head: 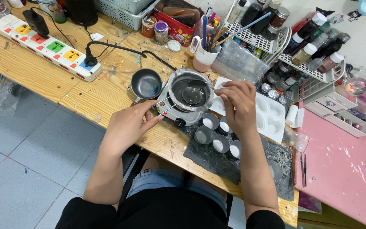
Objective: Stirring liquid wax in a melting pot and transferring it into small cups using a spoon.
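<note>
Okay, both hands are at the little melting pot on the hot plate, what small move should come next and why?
Probably tilt the small metal melting pot with the left hand toward the round metal cups. That hand grips the pot's wire handle, the right hand sits at the rim, and the cups stand close below.

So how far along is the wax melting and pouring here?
Done: several small round tins on the dark mat already hold white fill. In hand: the left hand holds the wire handle of the melting pot on the small hotplate; the right hand hovers at its rim. Left: the white mould tray cavities look unfilled.
</note>
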